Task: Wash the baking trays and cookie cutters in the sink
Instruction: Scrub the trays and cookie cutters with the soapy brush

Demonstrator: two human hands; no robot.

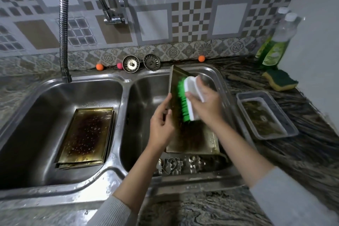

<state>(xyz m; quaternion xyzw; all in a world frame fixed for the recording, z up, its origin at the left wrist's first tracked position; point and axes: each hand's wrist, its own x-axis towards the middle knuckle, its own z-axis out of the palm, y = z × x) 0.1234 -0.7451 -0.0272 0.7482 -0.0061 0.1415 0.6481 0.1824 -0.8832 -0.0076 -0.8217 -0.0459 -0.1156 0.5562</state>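
Tray tilted — long axis front-to-back, brush on it.

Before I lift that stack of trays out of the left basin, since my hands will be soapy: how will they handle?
The stack of trays looks like thin rigid metal, so probably stiff and light. Droplets on the top tray suggest it is slippery. The trays sit slightly offset, so they may slide apart if gripped by one edge.

The tilted brass-coloured baking tray is filling most of the right steel sink basin, leaving open room along its left wall. Shiny metal cookie cutters are crowding the near edge. 1 stack of dark-stained flat trays is covering the left basin's floor.
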